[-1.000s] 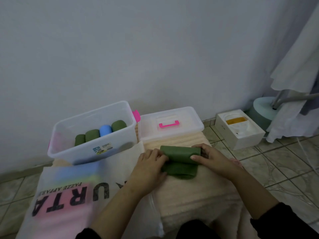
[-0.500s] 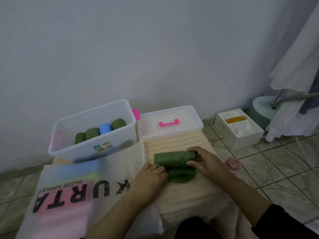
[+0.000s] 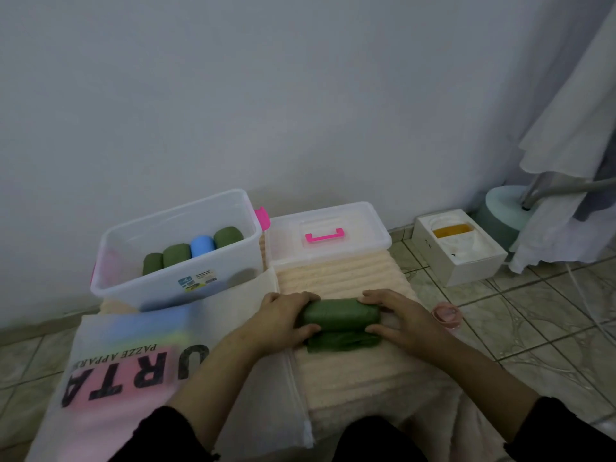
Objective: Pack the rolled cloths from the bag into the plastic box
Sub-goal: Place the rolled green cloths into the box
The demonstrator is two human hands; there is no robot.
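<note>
On the towel (image 3: 350, 275), both hands (image 3: 283, 323) (image 3: 401, 320) grip the half-rolled green cloth (image 3: 340, 315), their curled fingers hiding its ends.

Clear plastic box (image 3: 133, 281) with pink latches, 3 green rolls and 1 blue roll (image 3: 202, 245) inside, green cloth (image 3: 340, 315) on ribbed cream towel (image 3: 343, 271), black-lettered white bag (image 3: 110, 378).

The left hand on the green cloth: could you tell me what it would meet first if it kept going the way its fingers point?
The left hand points rightward along the green cloth, so it would probably meet the right hand gripping the far end.
</note>
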